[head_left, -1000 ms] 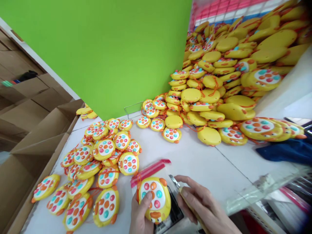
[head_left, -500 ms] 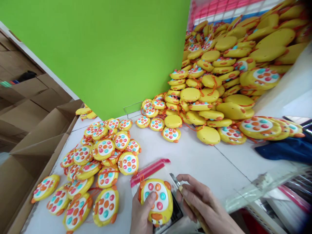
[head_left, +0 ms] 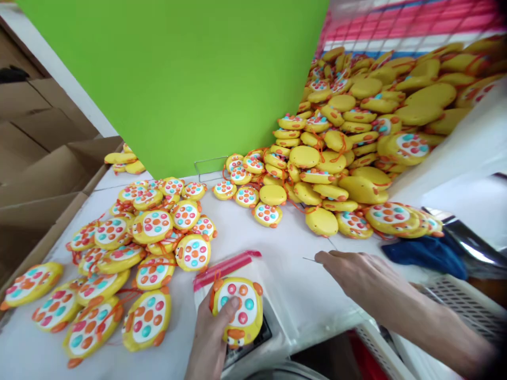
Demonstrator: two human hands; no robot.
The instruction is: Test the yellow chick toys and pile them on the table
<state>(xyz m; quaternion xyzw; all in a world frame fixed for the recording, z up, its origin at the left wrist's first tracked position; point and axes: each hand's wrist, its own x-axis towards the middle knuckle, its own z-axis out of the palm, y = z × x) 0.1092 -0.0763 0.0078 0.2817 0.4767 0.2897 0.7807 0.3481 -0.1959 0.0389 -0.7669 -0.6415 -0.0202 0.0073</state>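
My left hand [head_left: 214,330] grips a yellow duck-shaped button toy [head_left: 240,303], thumb across its white panel of coloured round buttons. Its orange beak points toward me. Under the toy lies a clear plastic bag [head_left: 277,311] with a pink-red strip along its top, and part of a dark object [head_left: 266,328] shows there too. Further right, my right hand [head_left: 350,272] is closed round a craft knife, low over the table. Only the knife's thin blade [head_left: 309,259] sticks out past the fingers; the handle is hidden by the hand.
Loose toys of the same kind [head_left: 152,224] are heaped on the white table at left. A larger pile [head_left: 336,142] fills the back right beside a green panel [head_left: 178,84]. A dark blue cloth [head_left: 425,256] and white basket [head_left: 463,301] are at right, cardboard boxes [head_left: 35,153] at far left.
My right hand has moved right, away from the toy, carrying the knife and turning it edge-on. My left hand still holds the toy. The whole view has shifted a little.
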